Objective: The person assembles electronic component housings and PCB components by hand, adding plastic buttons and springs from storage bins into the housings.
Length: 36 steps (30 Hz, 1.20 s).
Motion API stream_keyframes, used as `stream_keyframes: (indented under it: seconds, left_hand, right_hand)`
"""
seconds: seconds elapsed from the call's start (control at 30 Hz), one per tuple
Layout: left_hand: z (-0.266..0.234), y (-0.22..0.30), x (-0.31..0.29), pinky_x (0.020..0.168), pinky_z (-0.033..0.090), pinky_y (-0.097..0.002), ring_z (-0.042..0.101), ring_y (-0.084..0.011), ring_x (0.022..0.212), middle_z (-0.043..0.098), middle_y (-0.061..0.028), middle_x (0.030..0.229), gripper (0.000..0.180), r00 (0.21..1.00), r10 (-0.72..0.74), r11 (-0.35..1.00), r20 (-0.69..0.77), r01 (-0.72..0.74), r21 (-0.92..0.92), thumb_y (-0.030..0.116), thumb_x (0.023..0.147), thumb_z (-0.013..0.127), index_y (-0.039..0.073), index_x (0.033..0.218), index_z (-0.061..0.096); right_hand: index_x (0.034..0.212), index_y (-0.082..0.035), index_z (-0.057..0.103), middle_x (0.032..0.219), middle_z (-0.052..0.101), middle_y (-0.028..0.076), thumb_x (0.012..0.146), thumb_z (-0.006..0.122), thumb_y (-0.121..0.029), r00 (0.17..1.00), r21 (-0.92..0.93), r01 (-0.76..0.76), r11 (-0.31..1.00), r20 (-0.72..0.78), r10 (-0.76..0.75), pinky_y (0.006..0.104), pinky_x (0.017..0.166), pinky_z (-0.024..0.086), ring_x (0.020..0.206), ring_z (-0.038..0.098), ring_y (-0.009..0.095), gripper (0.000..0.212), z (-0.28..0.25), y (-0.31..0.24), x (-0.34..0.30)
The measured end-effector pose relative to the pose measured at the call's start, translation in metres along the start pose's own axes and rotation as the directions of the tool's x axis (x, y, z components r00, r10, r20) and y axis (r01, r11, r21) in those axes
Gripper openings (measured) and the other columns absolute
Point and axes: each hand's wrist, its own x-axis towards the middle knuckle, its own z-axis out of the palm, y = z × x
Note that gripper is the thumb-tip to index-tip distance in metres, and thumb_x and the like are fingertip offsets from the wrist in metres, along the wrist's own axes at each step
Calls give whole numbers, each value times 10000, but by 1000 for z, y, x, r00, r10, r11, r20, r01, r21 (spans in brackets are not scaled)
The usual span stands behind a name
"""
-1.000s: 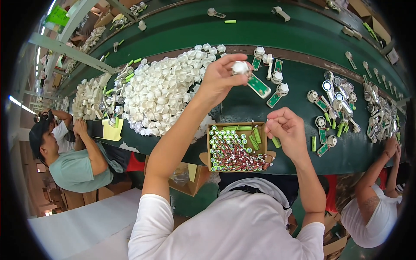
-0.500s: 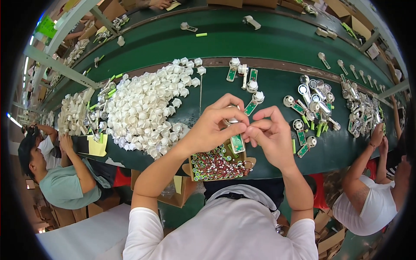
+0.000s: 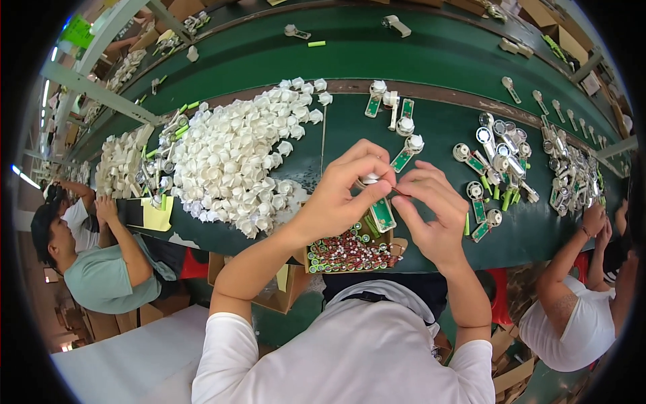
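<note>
My left hand (image 3: pixel 346 198) is closed round a small device with a white round head and a green circuit board (image 3: pixel 383 215), its board end pointing down toward me. Against the left fingertips, my right hand (image 3: pixel 434 212) pinches what looks like a thin reddish wire, mostly hidden by the fingers. Just below the hands is an open cardboard box holding green battery cells with red wires (image 3: pixel 350 250). Beyond the fingers lies a similar device with a white cap (image 3: pixel 407 152), its green board showing.
A big heap of white petal-shaped caps (image 3: pixel 235 151) covers the bench to the left. Part-built devices (image 3: pixel 501 155) are piled on the right. A green conveyor belt (image 3: pixel 249 60) runs behind. Co-workers sit at left (image 3: pixel 111 269) and right (image 3: pixel 572 310).
The whole view has shifted slightly, with the bench things now further right. My right hand's fingers have closed in more by the device; the left hand keeps its hold.
</note>
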Motion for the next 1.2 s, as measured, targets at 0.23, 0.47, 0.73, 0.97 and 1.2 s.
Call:
stream_keyframes:
  seconds: [0.23,0.47,0.73,0.97,1.2]
  left_hand:
    - [-2,3,-9,730,436,-251,527,-108,910,531,-49,1058,130,996,-77,991,52,82,-108,112,950,595,37,1046,643]
    - [-4,2,-17,903,464,-321,541,-149,1017,513,-172,1316,659,988,-152,873,11,140,-468,260,951,636,33,1461,287]
    - [-4,-13,-21,795,540,-305,587,-142,963,555,-71,1034,471,976,-198,877,-92,134,-462,140,913,685,37,1284,414]
    - [-6,-2,-30,925,498,-333,569,-157,1059,473,-66,1154,517,941,-330,753,-78,213,-623,83,899,680,38,1319,382]
    - [-6,1,-31,924,482,-322,557,-193,1099,473,-170,1355,619,976,-173,688,-129,26,-725,2,846,668,30,1385,365]
  right_hand:
    - [870,19,644,731,629,90,762,695,96,995,36,-45,998,-91,48,284,582,484,567,568,172,142,8,-11,-7]
    - [928,14,593,712,600,43,853,626,79,970,224,-236,946,2,241,223,520,380,559,464,72,105,3,-18,-7]
    - [875,18,617,692,570,27,848,653,59,932,196,-345,918,185,311,225,509,366,562,450,79,61,3,-37,-6]
    - [885,17,613,696,596,33,862,653,39,874,169,-473,865,213,436,213,496,371,544,438,55,52,13,-41,-17]
    - [877,12,608,696,613,36,865,655,24,840,172,-529,831,245,484,217,511,400,554,461,60,49,22,-49,-21]
